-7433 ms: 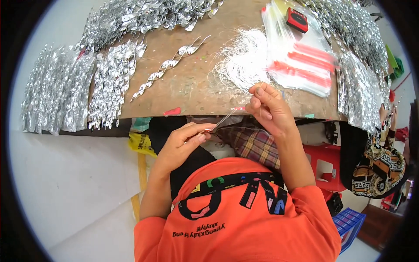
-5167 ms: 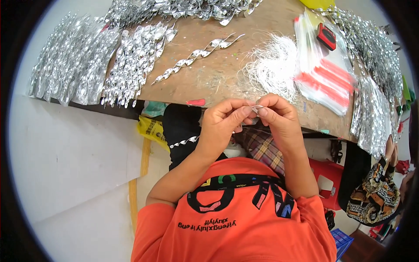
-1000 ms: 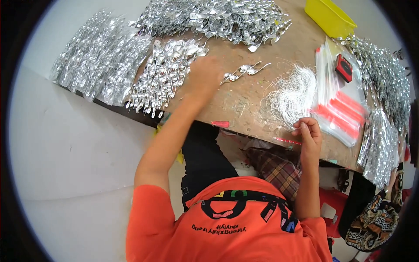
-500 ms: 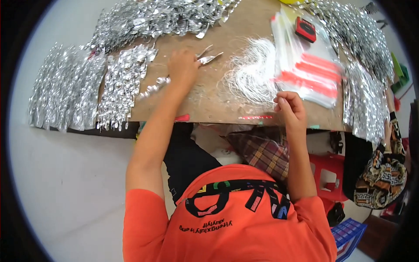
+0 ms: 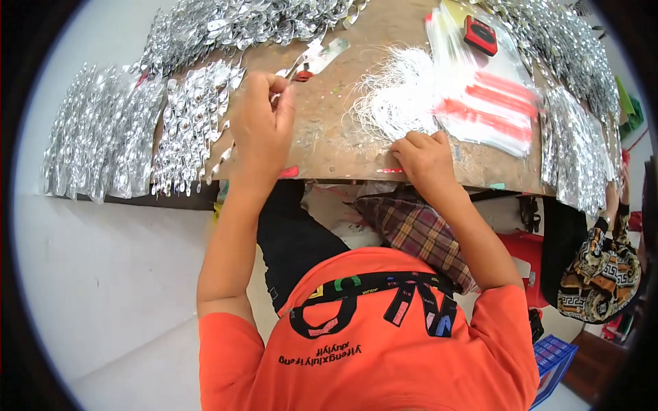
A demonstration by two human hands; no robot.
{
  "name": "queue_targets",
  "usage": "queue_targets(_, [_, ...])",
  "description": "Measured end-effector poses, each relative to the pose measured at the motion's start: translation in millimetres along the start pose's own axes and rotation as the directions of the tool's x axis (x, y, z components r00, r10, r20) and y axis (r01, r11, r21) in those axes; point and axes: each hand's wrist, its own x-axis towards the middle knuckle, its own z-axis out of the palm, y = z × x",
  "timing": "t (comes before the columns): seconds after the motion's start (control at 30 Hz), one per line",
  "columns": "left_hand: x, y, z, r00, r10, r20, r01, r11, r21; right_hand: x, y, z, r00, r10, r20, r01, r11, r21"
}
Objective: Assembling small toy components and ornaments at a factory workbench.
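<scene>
Two hands are over the brown tabletop (image 5: pixel 329 137), both belonging to the person in the orange shirt. The left hand (image 5: pixel 260 130) is stretched far forward, and its fingers pinch the near end of a silver spiral ornament (image 5: pixel 319 58) that lies toward the far edge of the tabletop. A small red piece (image 5: pixel 303 75) shows just beside this ornament. The right hand (image 5: pixel 425 157) rests near the front edge, fingers bent down on the wood, touching the near side of a heap of white threads (image 5: pixel 394 96); I cannot tell if it grips any thread. Just right of the threads lies a stack of clear bags with red strips (image 5: pixel 493 103), and a small red and black tool (image 5: pixel 480 34) sits on top of it, at the far side. Many finished silver ornaments (image 5: pixel 185 123) lie in rows at the left edge, more are piled along the far edge (image 5: pixel 240 24), and others hang over the right edge (image 5: pixel 576 151).
</scene>
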Motion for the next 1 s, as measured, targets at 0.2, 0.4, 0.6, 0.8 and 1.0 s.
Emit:
queue_targets(0.2, [-39.8,29.9,-5.2,0.949,-0.207,0.236,0.275,0.912,-0.304,1.4,2.2,14.1,0.999,-0.031,0.020,0.034,0.982,-0.186])
queue_targets(0.4, [-85.2,34.6,3.1,0.805,-0.346,0.482,0.570,0.679,-0.463,0.3,-25.6,-18.4,0.929,0.367,0.039,-0.338,0.806,0.486])
queue_targets(0.6, [-94.1,46.1,6.3,0.817,-0.262,0.514,0.507,0.752,-0.422,8.8,-53.3,-58.9,0.814,0.501,0.293,-0.364,0.047,0.930])
queue_targets(0.8, [-93.6,54.1,9.6,0.914,-0.200,0.352,0.339,0.855,-0.393,13.2,-61.4,-65.6,0.821,0.525,0.225,-0.257,-0.013,0.966])
queue_targets(1.0, [-89.5,59.3,5.2,0.936,-0.159,0.315,0.269,0.900,-0.343,12.1,-56.5,-61.8,0.820,0.523,0.233,-0.253,-0.034,0.967])
